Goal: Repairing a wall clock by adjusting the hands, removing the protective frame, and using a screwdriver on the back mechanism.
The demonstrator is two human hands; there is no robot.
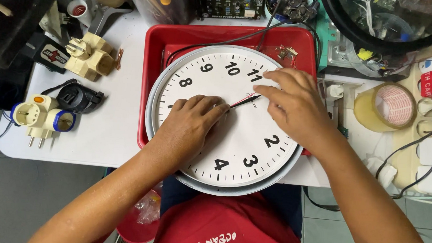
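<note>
A round white wall clock (234, 152) with black numerals and a grey rim lies face up on a red tray (153, 49), its glass off. My left hand (189, 122) rests flat on the dial's left half, fingertips at the centre hub. My right hand (288, 103) hovers over the upper right of the dial, thumb and forefinger pinching at the black and red hands (244, 102), which point up and to the right. The exact grip is partly hidden by my fingers.
Cream plug adapters (89, 55) and a blue-and-cream one (41, 117) lie on the white table (112, 131) at left, beside a black adapter (79, 98). A tape roll (386, 107) and power strips sit at right. Black cables cross the tray's back edge.
</note>
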